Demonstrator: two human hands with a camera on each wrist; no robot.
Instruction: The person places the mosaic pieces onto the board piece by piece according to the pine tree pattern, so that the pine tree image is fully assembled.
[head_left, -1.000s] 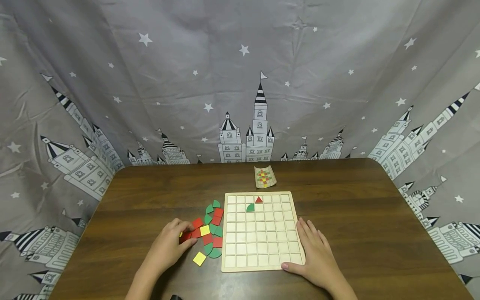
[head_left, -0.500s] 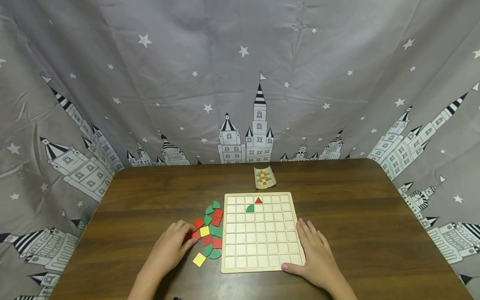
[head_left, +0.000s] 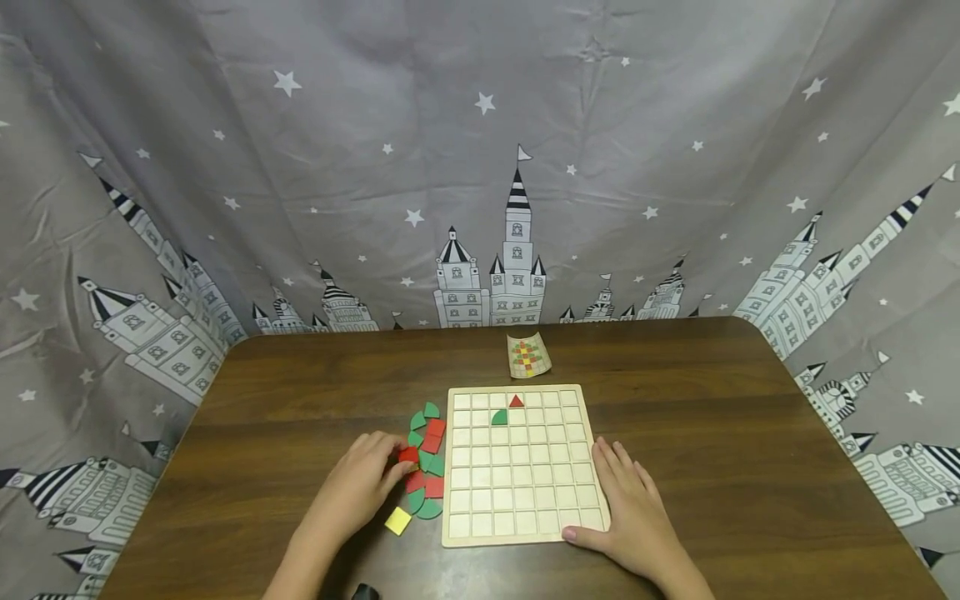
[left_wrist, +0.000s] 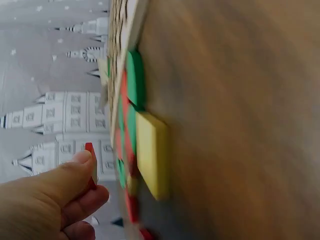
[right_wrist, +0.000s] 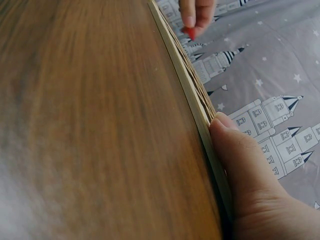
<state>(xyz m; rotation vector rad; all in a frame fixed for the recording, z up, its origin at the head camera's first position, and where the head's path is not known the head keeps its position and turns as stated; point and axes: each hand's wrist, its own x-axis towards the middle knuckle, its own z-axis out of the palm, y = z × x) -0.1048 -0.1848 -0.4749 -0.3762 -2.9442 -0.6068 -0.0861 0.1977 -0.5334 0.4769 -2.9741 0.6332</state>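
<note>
My left hand point(head_left: 360, 477) pinches a red tile point(left_wrist: 90, 155) between thumb and fingers, held up above the table in the left wrist view. Below and beside it lies a pile of red squares point(head_left: 434, 487) and green quarter-circles point(head_left: 428, 509), along the left side of a wooden grid board point(head_left: 525, 477). Its cells hold a red triangle point(head_left: 516, 402) in the top row and a green quarter-circle point(head_left: 500, 417) in the row below. My right hand point(head_left: 633, 517) rests at the board's right edge, fingers extended along it, thumb on the near right corner.
A small curled pattern card point(head_left: 528, 357) sits behind the board. One yellow square point(head_left: 398, 522) lies apart at the pile's near side. A black object point(head_left: 365, 592) shows at the bottom edge. Behind the brown table point(head_left: 750, 467) hangs a grey castle-print curtain point(head_left: 360, 100).
My left hand has moved right and slightly up over the pile, now with a red tile pinched in it. The right hand and the board stay put.
</note>
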